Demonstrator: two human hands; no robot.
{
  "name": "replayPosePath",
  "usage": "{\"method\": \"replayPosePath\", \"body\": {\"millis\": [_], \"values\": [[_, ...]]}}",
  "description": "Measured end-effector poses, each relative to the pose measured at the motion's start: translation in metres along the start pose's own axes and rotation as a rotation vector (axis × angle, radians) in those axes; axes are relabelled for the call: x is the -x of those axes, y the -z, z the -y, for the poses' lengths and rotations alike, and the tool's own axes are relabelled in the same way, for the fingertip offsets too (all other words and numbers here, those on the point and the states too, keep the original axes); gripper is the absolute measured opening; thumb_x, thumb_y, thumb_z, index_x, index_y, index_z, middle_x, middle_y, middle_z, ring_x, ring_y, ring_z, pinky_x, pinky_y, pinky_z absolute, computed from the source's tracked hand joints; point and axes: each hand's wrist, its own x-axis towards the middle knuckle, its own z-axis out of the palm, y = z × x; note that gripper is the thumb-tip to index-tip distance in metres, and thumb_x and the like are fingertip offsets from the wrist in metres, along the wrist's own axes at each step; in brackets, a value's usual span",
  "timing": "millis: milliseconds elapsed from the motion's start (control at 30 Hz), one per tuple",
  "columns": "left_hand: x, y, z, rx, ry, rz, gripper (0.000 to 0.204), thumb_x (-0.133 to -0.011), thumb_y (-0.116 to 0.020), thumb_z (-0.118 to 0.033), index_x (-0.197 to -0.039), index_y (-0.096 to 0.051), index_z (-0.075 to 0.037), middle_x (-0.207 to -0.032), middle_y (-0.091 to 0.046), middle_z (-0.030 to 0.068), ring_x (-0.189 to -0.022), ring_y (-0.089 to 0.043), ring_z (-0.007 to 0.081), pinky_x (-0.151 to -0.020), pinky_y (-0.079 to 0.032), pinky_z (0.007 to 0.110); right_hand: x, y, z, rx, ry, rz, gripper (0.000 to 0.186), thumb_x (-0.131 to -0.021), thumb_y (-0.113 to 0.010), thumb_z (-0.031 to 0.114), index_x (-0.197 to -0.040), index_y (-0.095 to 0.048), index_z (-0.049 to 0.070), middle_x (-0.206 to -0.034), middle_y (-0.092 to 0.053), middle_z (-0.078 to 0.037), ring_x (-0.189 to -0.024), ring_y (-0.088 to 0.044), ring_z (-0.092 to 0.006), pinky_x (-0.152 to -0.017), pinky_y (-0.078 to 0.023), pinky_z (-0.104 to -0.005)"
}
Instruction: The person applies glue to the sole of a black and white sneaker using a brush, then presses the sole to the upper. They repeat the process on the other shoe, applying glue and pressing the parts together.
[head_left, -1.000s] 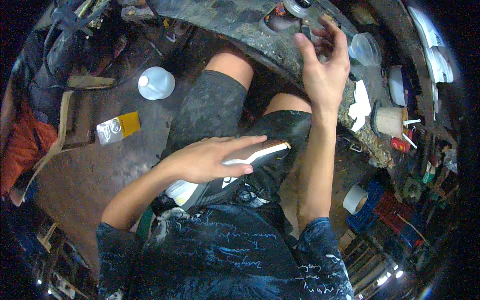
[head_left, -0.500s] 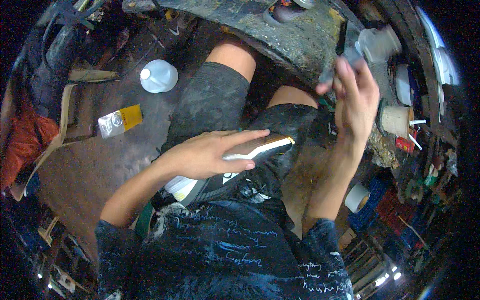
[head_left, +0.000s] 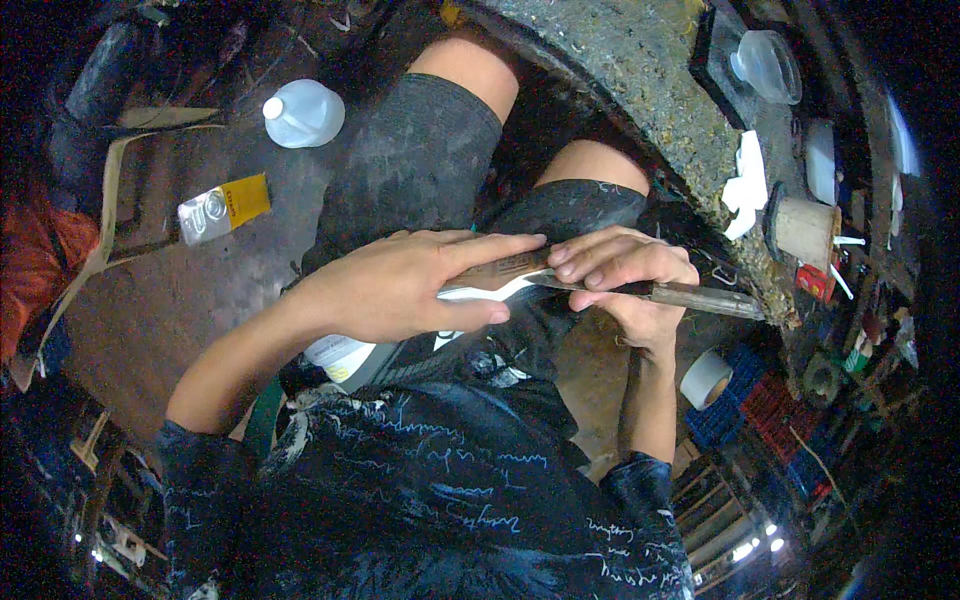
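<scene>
Across my lap lies a shoe (head_left: 505, 268), turned so its brown patterned sole faces up, with a white sidewall and a dark upper below. My left hand (head_left: 395, 285) rests over it, thumb on the near side and fingers along the far side, gripping it. The fingers of my right hand (head_left: 625, 275) are closed around a knife (head_left: 710, 299) with a worn wooden handle that sticks out to the right. Its thin blade points left and meets the shoe's right end; part of the blade is hidden under my fingers.
A rough stone-like bench (head_left: 640, 80) stands ahead, holding a clear plastic cup (head_left: 770, 68), crumpled white paper (head_left: 745, 185) and a thread spool (head_left: 805, 228). On the floor at left are a translucent jug (head_left: 305, 113) and a yellow packet (head_left: 226, 207). A tape roll (head_left: 705, 380) lies right.
My right hand has come down from beside the plastic cup to the shoe and now holds the knife there. My left hand stays on the shoe. White paper now shows on the bench.
</scene>
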Motion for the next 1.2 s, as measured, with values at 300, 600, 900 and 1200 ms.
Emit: {"method": "replayPosePath", "body": {"millis": [300, 600, 900, 1200], "values": [[0.002, 0.002, 0.001, -0.023, 0.031, -0.006, 0.077, -0.104, -0.066, -0.055, -0.168, -0.046, -0.015, -0.138, -0.070, 0.0296, -0.125, -0.069, 0.0484, -0.109, -0.053, 0.053, -0.009, 0.004, 0.000, 0.178, 0.109, 0.149, 0.020, -0.086, -0.089, 0.003, -0.097, -0.073, 0.004, -0.098, -0.083, -0.018, -0.096, -0.083, -0.0382, -0.083, -0.068, -0.0484], [0.003, -0.003, 0.006, -0.043, -0.019, -0.027, 0.077, -0.105, -0.066, -0.054, -0.167, -0.047, -0.013, -0.137, -0.072, 0.0276, -0.125, -0.070, 0.0477, -0.109, -0.053, 0.054, -0.024, 0.009, -0.002, 0.118, 0.128, 0.253, 0.016, -0.084, -0.088, -0.003, -0.088, -0.073, 0.000, -0.095, -0.083, -0.019, -0.095, -0.083, -0.0390, -0.081, -0.069, -0.0468], [0.005, -0.002, 0.002, -0.007, 0.023, 0.011, 0.076, -0.105, -0.066, -0.053, -0.164, -0.049, -0.009, -0.139, -0.073, 0.0247, -0.126, -0.070, 0.0464, -0.109, -0.053, 0.054, -0.042, 0.013, -0.005, 0.104, 0.173, 0.429, 0.020, -0.085, -0.087, -0.004, -0.085, -0.068, 0.002, -0.089, -0.082, -0.020, -0.090, -0.084, -0.0383, -0.075, -0.070, -0.0451], [0.004, 0.001, 0.000, 0.029, 0.007, 0.018, 0.073, -0.105, -0.067, -0.051, -0.163, -0.050, -0.008, -0.135, -0.074, 0.0256, -0.123, -0.071, 0.0472, -0.104, -0.057, 0.054, -0.039, 0.008, 0.003, 0.188, 0.191, 0.462, 0.018, -0.087, -0.082, -0.006, -0.080, -0.067, 0.002, -0.092, -0.083, -0.018, -0.093, -0.083, -0.0392, -0.076, -0.071, -0.0454]]}}
